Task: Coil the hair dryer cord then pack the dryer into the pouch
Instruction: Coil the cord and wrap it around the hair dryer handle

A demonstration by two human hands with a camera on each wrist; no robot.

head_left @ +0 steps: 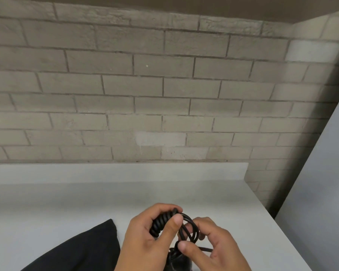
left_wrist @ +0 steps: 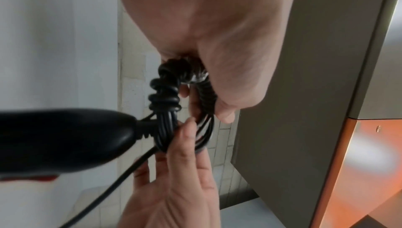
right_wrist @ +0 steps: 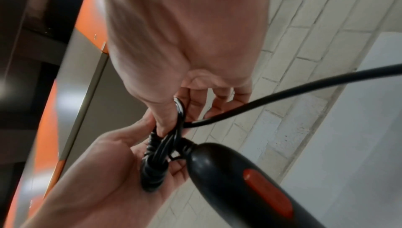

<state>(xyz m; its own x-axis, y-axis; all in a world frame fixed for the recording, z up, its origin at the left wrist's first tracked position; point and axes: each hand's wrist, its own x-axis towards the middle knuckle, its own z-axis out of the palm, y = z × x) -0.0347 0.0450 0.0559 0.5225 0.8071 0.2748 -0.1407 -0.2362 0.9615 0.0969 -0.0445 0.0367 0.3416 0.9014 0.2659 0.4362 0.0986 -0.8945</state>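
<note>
My left hand grips the black cord bundle, its turns wound tight round the gathered loops. My right hand pinches the loose cord loops just beside it, thumb on top. The free end of the cord runs off past the right fingers. The black hair dryer handle with a red switch hangs below both hands, joined to the bundle at its strain relief. The black pouch lies flat on the counter to the left of my hands.
A white counter runs to a grey brick wall behind. A pale panel stands at the right beyond the counter's edge. Wrist views show an orange and grey cabinet front.
</note>
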